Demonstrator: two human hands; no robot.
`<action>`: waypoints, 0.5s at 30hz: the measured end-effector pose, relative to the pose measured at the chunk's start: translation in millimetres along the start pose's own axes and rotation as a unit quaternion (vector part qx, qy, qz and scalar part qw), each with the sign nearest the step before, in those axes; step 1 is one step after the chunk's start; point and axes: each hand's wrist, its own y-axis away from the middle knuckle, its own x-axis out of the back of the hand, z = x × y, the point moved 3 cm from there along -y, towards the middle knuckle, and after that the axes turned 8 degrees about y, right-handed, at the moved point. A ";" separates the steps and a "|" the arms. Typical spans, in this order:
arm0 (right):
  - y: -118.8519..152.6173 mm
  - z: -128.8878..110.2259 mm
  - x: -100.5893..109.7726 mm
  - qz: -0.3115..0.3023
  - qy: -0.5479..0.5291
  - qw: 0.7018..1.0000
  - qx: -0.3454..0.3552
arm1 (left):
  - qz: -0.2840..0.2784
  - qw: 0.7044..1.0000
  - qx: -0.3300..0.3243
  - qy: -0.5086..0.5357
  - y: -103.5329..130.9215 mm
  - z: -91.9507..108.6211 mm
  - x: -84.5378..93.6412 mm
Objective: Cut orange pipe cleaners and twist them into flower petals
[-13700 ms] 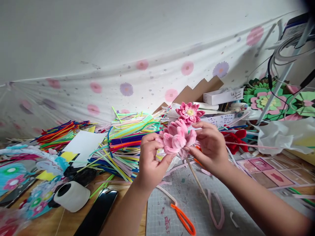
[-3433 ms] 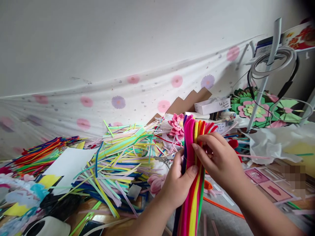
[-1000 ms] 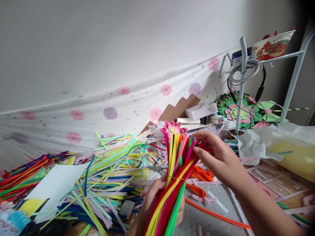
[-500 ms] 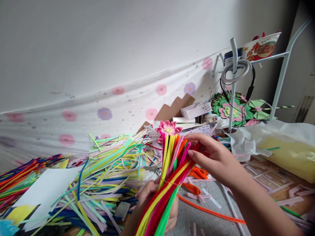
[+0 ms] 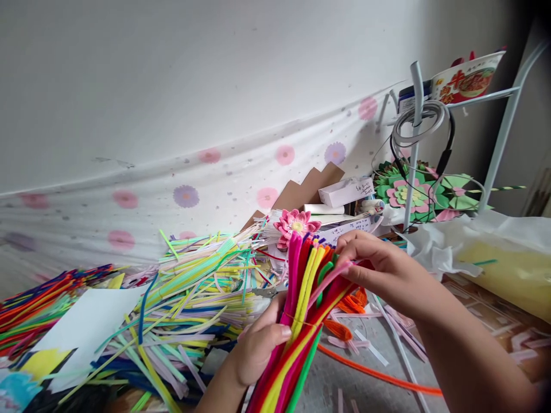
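A thick bundle of coloured pipe cleaners, in magenta, yellow, red, orange and green, is wrapped by my left hand, its thumb lying across the front. A thin band crosses the bundle near its middle. The upper ends fan apart. On the right of the fan, my right hand pinches a light pink pipe cleaner between thumb and fingers, bending it out from the others. Just behind the top ends shows a pink flower with a pale yellow centre.
Loose pipe cleaners pile up on the left, with a white sheet over some. Pliers or scissors lie partly hidden behind the bundle. An orange strand crosses the grey surface. A metal rack holds coiled cable.
My left hand has turned the bundle, and its thumb now shows in front. My right hand has shifted slightly right and pulls a light pink pipe cleaner outward.
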 end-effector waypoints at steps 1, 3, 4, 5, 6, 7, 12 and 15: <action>-0.2 -0.8 -0.9 -0.007 -0.001 1.000 0.006 | -0.005 1.000 0.001 -0.015 2.5 0.9 0.7; -0.6 -1.4 -4.9 -0.025 -0.011 1.000 0.009 | -0.019 0.999 0.014 -0.029 9.0 1.1 3.4; -0.7 -1.1 -7.3 -0.031 -0.023 0.999 0.005 | -0.027 0.999 0.024 -0.038 12.8 1.3 5.3; -0.8 -0.3 -9.7 -0.038 -0.039 0.999 -0.001 | -0.031 0.998 0.033 -0.051 16.9 1.9 7.3; -0.8 1.2 -11.7 -0.043 -0.062 0.997 -0.009 | -0.031 0.996 0.039 -0.069 21.1 3.1 9.3; -0.8 3.6 -12.8 -0.044 -0.090 0.995 -0.020 | -0.029 0.995 0.043 -0.089 25.4 4.9 11.0; -3.0 24.5 0.3 0.040 -0.206 0.975 -0.075 | 0.047 0.970 0.111 -0.212 51.5 16.5 19.5; -4.6 35.4 17.3 0.124 -0.240 0.960 -0.078 | 0.116 0.907 0.161 -0.371 79.1 31.8 34.5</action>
